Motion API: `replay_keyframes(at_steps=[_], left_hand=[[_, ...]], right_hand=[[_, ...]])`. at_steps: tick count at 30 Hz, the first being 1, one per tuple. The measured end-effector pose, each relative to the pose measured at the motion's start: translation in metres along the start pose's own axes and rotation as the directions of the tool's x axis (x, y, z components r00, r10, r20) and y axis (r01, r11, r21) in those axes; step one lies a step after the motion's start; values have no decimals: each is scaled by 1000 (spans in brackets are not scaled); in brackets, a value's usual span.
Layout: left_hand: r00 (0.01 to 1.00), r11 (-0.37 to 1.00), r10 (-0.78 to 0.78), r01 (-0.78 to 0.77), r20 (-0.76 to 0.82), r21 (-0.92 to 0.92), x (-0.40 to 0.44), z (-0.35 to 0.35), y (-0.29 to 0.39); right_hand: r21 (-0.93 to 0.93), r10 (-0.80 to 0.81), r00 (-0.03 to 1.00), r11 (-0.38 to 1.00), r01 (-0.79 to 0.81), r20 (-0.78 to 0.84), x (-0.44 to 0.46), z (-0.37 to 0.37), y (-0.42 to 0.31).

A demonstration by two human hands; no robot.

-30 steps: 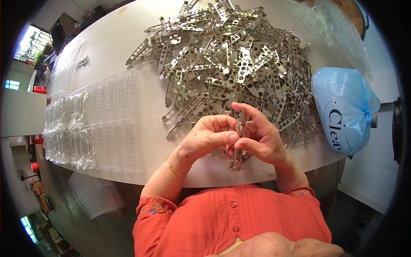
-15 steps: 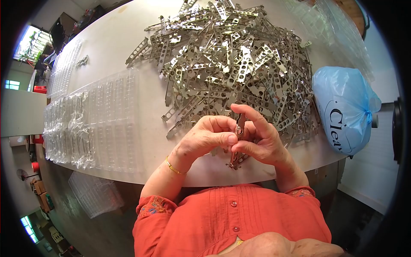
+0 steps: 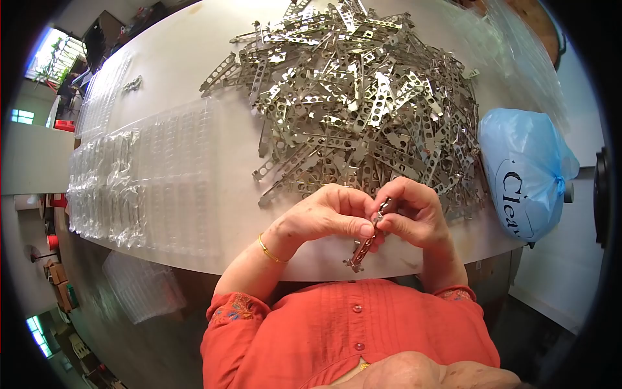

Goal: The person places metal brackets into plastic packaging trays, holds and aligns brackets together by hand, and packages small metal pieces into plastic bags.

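Note:
Both hands meet over the near edge of the table, pinching one perforated metal strip [image 3: 357, 258] between them. My left hand [image 3: 330, 212] holds it between thumb and fingers; a gold bracelet sits on that wrist. My right hand [image 3: 414, 214] grips the upper part with thumb and index finger, the other fingers curled. The strip is tilted, its lower end pointing down toward the red shirt. Its middle is partly hidden by the fingertips. Just beyond the hands lies a large heap of similar metal strips [image 3: 363, 110] with round holes.
Clear plastic trays [image 3: 184, 175] lie at the left, some filled with wrapped pieces [image 3: 107, 188]. Another clear tray [image 3: 103, 94] and a small metal piece [image 3: 132, 83] are farther back. A tied blue bag [image 3: 526, 172] stands at the right, with clear plastic sheets [image 3: 518, 58] behind it.
The hands have shifted slightly right and the strip is now tilted more. My right index finger, raised earlier, has bent down onto the strip.

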State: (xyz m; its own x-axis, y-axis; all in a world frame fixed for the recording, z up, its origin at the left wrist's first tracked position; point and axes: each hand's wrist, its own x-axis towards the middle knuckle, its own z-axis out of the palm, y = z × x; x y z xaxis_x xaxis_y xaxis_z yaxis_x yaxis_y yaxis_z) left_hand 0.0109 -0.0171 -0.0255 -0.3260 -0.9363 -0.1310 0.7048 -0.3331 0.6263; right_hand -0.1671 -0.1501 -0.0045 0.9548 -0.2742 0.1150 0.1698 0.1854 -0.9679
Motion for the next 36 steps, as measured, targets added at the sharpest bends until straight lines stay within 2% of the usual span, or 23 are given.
replay_keyframes(at_steps=[1,4,6,7,8,9,11,12,13,15,19,22,24,25,27,28,31,33,35,36], left_hand=[[999,999,-31,32,16,-23,0,0,-1],[1000,1000,7,-7,27,1,0,0,-1],[999,999,30,-30,26,21,0,3,1],[994,987,58,-44,-88,154,0,6,2],[976,958,100,-41,-195,284,0,9,2],[977,956,100,-42,-189,290,2,9,-1],[932,753,326,-153,-161,640,7,10,-11],[879,507,468,-181,-93,843,9,14,-14],[878,427,471,-141,-87,893,8,17,-12],[855,344,517,-159,-45,925,11,18,-14],[838,281,546,-189,5,941,11,16,-20],[763,112,645,-159,50,981,13,13,-24],[750,86,661,-131,42,988,14,11,-26],[748,106,663,-114,15,988,13,8,-29],[728,95,686,-108,14,990,12,9,-30],[724,119,690,-118,3,986,10,5,-31],[710,146,704,-123,-16,982,10,13,-29],[694,153,720,-123,-26,981,10,15,-29],[699,235,706,-81,-113,969,9,8,-33],[699,227,709,-95,-98,969,9,9,-33]], right_hand=[[2,-2,1000,1000,2,4,-1,0,-1],[-24,4,999,1000,-5,-34,-3,1,-2],[-105,-52,987,994,36,-153,-1,5,-2],[-107,-58,986,993,42,-153,0,5,0],[-257,-107,975,965,55,-194,0,5,3],[-402,-163,960,914,60,-227,1,4,6],[-465,-213,944,882,76,-251,2,5,10],[-516,-262,937,849,109,-233,3,6,11],[-568,-309,927,811,140,-213,3,7,11],[-624,-363,910,763,168,-198,4,8,11],[-676,-452,877,699,233,-165,4,8,17],[-670,-497,857,684,290,-136,6,8,22],[-654,-504,852,695,300,-144,8,8,24],[-628,-428,886,743,232,-180,5,9,22],[-572,-383,893,797,191,-235,4,14,10],[-594,-401,881,783,186,-253,4,14,4],[-652,-529,812,711,264,-248,0,14,-17],[-836,-718,668,477,272,-193,-4,10,-35],[-877,-769,620,397,271,-156,-15,1,-54],[-908,-791,583,366,203,-188,-23,-2,-65]])
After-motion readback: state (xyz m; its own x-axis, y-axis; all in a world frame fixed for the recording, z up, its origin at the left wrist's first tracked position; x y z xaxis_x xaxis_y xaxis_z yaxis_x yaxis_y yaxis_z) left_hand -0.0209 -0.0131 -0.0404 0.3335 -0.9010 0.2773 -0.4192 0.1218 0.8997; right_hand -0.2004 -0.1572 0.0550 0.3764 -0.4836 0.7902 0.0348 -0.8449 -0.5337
